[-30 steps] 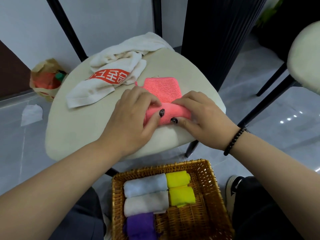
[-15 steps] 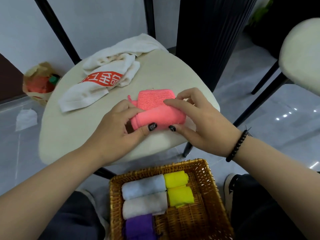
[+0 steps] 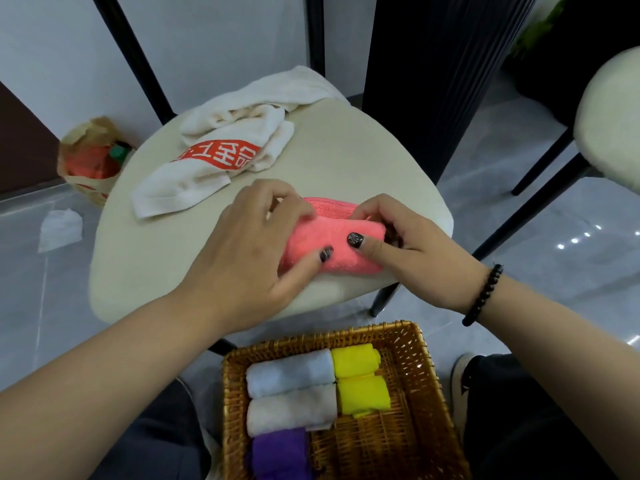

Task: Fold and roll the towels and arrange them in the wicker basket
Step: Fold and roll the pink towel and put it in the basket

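Nearest: wicker basket (image 3: 429, 382) on the floor below the seat edge. Inside, left column: pale blue roll (image 3: 290, 372), white roll (image 3: 290, 412), purple roll (image 3: 280, 453); beside them two yellow rolls (image 3: 360, 386). Right part of the basket floor is bare.

Above it, on the cream chair seat (image 3: 138, 265): pink towel (image 3: 334, 245), almost fully rolled, a short flat tail showing at its far edge. Left hand (image 3: 249, 251) grips the roll's left end, fingers curled over the top, thumb on the near face. Right hand (image 3: 405, 244) grips the right end the same way, thumb pressed on the front.

Judgement: light, soft terry; compresses easily and would spring open if let go. Best held across the whole roll with the loose tail trapped underneath.

Farther: crumpled white towel with red print (image 3: 221, 157), well apart, not rolled. On the floor left, a paper bag (image 3: 86, 157) and a tissue (image 3: 60, 228). Nothing lies between roll and basket.
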{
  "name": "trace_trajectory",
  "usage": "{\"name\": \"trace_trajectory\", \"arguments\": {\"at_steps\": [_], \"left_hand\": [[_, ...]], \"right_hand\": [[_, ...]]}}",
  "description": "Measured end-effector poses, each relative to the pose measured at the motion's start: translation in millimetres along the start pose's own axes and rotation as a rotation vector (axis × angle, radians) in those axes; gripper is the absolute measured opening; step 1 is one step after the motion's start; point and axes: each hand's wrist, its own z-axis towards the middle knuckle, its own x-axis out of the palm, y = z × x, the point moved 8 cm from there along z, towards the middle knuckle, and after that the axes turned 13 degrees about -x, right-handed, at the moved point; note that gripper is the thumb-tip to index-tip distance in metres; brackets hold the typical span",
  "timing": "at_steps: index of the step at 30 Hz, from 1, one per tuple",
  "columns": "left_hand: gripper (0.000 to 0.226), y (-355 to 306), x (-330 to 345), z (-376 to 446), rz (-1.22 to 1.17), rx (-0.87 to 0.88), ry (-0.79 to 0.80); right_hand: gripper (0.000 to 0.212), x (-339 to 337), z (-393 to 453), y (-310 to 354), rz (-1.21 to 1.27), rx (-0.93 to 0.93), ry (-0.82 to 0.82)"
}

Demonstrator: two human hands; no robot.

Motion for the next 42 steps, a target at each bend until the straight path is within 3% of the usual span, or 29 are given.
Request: {"name": "trace_trajectory", "arguments": {"at_steps": [4,6,9,13,17,20,22,25,26,29,31,36,39,42], "left_hand": [[0.048,2.2,7.1,0.7,0.017,0.076,0.041],[0.043,9.3,6.5,3.7,-0.056,0.028,0.050],[0.038,22.9,4.8,13.0,-0.248,-0.162,0.091],[0.020,37.5,10.3,25.0,-0.375,-0.367,0.112],[0.019,32.6,4.2,34.0,-0.176,-0.354,-0.001],[0.026,38.0,-25.6,41.3,0.009,-0.464,-0.132],[0.035,47.3,-28.8,41.5,-0.054,-0.619,0.003],[0.040,38.0,4.7,16.8,-0.422,-0.872,0.379],[0.040,32.2,14.7,11.0,-0.503,-0.886,0.423],[0.042,23.5,25.3,3.9,-0.744,-0.882,0.355],[0.037,21.7,26.5,2.6,-0.853,-0.860,0.324],[0.027,15.1,16.7,-7.7,-0.934,-0.778,0.304],[0.025,1.9,7.1,-13.0,-1.055,-0.719,0.328],[0.014,-11.4,0.4,-23.8,-1.057,-0.633,0.373]], "right_hand": [[0.019,-3.4,-1.3,6.5,-0.191,-0.087,-0.078],[0.029,-5.1,-3.8,21.8,-0.374,-0.253,-0.145],[0.044,-2.6,-6.7,26.2,-0.490,-0.365,-0.094],[0.052,0.5,-1.0,24.0,-0.556,-0.316,-0.052],[0.040,-1.4,13.6,16.3,-0.468,-0.159,-0.018],[0.030,-8.2,22.0,10.8,-0.424,-0.051,-0.010],[0.030,-9.7,25.2,9.1,-0.417,-0.003,-0.027],[0.027,-11.9,24.4,8.3,-0.343,0.053,-0.131],[0.023,-12.5,22.2,9.7,-0.297,0.059,-0.193],[0.010,-3.7,11.3,15.5,-0.127,0.031,-0.366],[0.015,6.4,1.2,19.2,-0.041,0.001,-0.423],[0.044,24.3,-22.1,29.8,0.082,-0.087,-0.362],[0.047,30.3,-33.0,47.5,0.168,-0.161,-0.264],[0.040,9.8,-48.2,52.9,0.166,-0.154,-0.387]]}}
